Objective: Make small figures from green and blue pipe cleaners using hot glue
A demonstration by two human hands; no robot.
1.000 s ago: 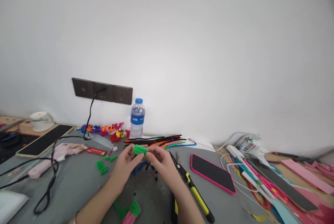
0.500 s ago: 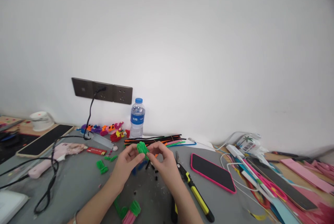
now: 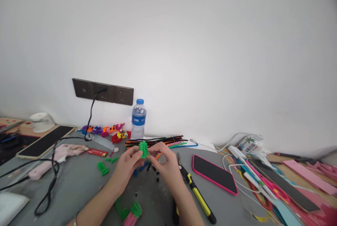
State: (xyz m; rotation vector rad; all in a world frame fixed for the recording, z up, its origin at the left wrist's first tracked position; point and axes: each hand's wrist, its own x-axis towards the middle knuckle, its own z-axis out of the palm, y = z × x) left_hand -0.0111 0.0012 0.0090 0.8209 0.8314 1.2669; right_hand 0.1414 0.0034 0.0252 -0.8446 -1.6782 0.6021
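Both of my hands meet over the grey table (image 3: 79, 183) and pinch a small green pipe-cleaner piece (image 3: 143, 148) between their fingertips. The piece stands nearly upright. My left hand (image 3: 129, 166) grips it from the left and below. My right hand (image 3: 164, 164) grips it from the right. Just behind my hands lies a bundle of coloured pipe cleaners (image 3: 158, 141). Small green pipe-cleaner bits (image 3: 102, 168) lie on the table to the left, and a green and pink piece (image 3: 131, 213) lies under my left forearm.
A water bottle (image 3: 138, 118) stands at the wall below a socket strip (image 3: 102, 92). A yellow-handled cutter (image 3: 196, 192) and a pink-cased phone (image 3: 214, 174) lie to the right. A pink glue gun (image 3: 56, 155) with a black cable lies left. Scissors, cables and paper strips crowd the right side.
The green piece has turned from lying sideways between my fingers to standing nearly upright. My hands stayed in about the same place.
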